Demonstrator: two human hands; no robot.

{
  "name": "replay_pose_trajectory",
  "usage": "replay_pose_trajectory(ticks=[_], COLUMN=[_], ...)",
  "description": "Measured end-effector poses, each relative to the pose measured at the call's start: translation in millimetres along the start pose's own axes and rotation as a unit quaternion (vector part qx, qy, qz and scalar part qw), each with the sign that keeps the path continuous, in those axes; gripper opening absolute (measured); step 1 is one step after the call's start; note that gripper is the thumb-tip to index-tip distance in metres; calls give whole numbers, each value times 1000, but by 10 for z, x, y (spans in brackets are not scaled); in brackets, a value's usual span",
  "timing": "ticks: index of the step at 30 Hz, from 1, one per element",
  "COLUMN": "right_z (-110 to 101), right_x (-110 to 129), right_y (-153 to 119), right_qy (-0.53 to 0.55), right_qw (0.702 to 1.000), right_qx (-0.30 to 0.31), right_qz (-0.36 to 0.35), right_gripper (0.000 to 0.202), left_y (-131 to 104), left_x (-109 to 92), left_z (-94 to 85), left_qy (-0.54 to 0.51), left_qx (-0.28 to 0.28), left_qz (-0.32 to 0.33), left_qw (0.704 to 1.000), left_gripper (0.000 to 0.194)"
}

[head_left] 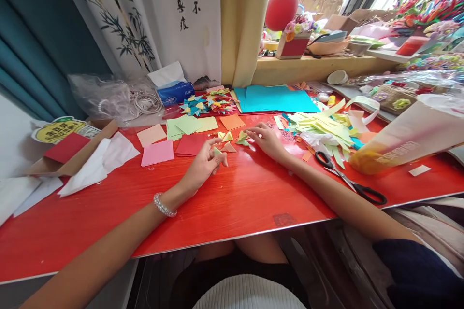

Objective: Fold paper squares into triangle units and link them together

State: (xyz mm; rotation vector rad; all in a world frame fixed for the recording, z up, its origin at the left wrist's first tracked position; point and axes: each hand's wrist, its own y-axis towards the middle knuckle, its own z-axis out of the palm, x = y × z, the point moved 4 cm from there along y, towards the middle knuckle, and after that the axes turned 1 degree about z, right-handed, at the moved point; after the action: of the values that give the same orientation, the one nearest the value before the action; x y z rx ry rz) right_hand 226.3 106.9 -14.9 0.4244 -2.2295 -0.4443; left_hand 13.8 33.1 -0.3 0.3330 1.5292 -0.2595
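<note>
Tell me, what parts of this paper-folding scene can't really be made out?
Head view, the only one:
- Left hand: its fingers pinch a small folded piece; the folds are too small to read.
- Right hand: fingertips rest among tiny folded triangles, partly covering them.
- Scissors: the blade tips vanish under the yellow paper strips.
- Plastic bag: glare blurs most of its contents.
- Sill clutter: cut by the right edge, overexposed.

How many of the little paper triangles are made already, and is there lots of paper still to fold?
A heap of finished folded pieces lies at the back of the red table. A few small triangles sit between the hands. The left hand pinches one folded triangle; the right hand touches another. Flat paper squares and yellow strips are still unfolded.
</note>
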Motion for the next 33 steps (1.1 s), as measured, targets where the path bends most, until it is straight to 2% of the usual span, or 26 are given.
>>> replay_pose_trajectory(ticks=[4,9,11,17,22,23,24,26,29,31,33], right_z=[30,99,112,42,-136,-177,-206,-197,-99,-29,20], right_x=[-77,-84,-106,-172,54,141,232,443,721,834,900], right_y=[58,148,159,130,79,58,30,-45,-186,-267,-321], right_qy=[21,35,38,88,191,221,300,415,511,531,531], right_qw=[1000,994,993,994,980,973,952,905,842,822,818], right_qx=[1,99,111,54,29,20,13,51,122,145,162], right_qz=[8,-20,-20,27,55,57,68,84,122,146,152], right_gripper=[35,32,28,20,30,29,26,21,17,16,17], left_y=[18,44,46,38,25,17,6,-26,-87,-122,-143], left_x=[44,98,108,108,33,0,-40,-143,-289,-353,-379], left_z=[7,-22,-29,-28,-7,-4,2,18,43,54,65], left_qy=[16,21,22,37,4,2,8,31,43,46,43], left_qx=[16,20,23,31,17,15,17,27,35,24,15], left_qz=[-28,-61,-62,-49,-9,2,12,41,66,73,75], left_qw=[999,998,998,998,1000,1000,1000,998,996,996,996], left_gripper=[27,28,28,27,24,23,20,18,17,18,19])
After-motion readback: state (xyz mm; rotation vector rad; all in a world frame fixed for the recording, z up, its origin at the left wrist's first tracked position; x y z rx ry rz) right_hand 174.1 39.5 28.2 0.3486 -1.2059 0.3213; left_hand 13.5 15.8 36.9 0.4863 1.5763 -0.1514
